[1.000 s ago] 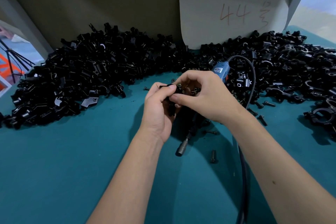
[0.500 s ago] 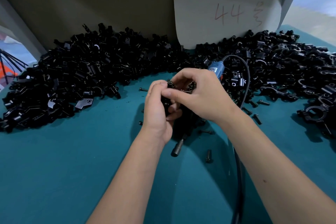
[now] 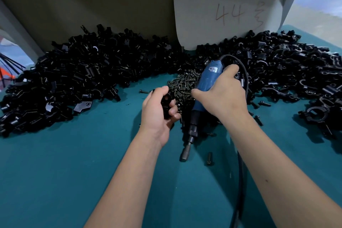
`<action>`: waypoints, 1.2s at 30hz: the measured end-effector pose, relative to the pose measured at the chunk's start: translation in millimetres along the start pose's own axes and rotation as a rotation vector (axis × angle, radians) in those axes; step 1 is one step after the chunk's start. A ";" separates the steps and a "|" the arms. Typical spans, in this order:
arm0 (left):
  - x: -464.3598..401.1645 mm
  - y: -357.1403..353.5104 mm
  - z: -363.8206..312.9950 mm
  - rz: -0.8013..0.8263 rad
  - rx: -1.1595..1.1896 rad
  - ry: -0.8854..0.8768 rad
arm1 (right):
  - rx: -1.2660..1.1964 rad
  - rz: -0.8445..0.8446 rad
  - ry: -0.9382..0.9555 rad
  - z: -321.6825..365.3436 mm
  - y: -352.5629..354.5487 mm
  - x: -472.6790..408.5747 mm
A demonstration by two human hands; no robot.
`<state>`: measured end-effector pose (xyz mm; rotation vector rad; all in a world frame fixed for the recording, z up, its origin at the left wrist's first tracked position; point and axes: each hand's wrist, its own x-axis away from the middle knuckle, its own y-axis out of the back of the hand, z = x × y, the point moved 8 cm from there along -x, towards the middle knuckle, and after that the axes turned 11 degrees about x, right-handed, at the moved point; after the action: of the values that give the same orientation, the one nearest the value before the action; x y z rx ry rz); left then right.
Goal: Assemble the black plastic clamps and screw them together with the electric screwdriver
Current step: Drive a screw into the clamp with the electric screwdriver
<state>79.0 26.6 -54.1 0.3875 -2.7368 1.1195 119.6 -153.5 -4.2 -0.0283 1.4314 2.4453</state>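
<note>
Right grip around screwdriver, left grip around clamp, screws between.

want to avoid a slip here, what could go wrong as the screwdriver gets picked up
1. The cord loops over the clamp pile behind the right hand; lifting the screwdriver could snag it and drag parts.
2. The left hand grips a clamp close beside the tool; its tip could slip onto fingers.
3. The loose screw near the tip may get knocked away.
</note>
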 end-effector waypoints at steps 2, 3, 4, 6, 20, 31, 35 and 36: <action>0.6 0.3 -0.2 -0.002 -0.045 -0.005 | -0.154 0.020 -0.036 -6.8 3.3 -5.8; 0.9 0.2 -0.5 0.003 -0.055 -0.003 | -0.289 0.035 -0.057 -8.7 5.3 -8.1; 1.0 -0.3 -0.7 0.015 -0.059 0.006 | -0.471 0.054 -0.080 -8.9 7.3 -9.8; 0.2 -1.1 -0.4 0.043 -0.068 0.036 | -0.841 0.085 -0.115 -7.8 11.5 -11.6; 13.2 -16.0 -23.9 0.249 -0.927 -0.584 | -1.787 -0.170 -0.325 -16.7 40.2 -4.0; 16.7 -20.9 -18.0 0.304 -1.049 -0.613 | -1.774 -0.541 -0.274 -11.3 84.2 24.8; 16.7 -20.2 -19.2 0.313 -0.982 -0.602 | -1.757 -0.525 -0.269 -4.7 87.3 32.6; 16.4 -19.7 -19.1 0.309 -0.973 -0.599 | -1.779 -0.527 -0.279 -3.8 87.3 32.3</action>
<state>70.2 23.6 -23.6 0.1555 -3.4817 -0.4799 64.6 -188.3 62.5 -0.3488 -0.9840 2.2225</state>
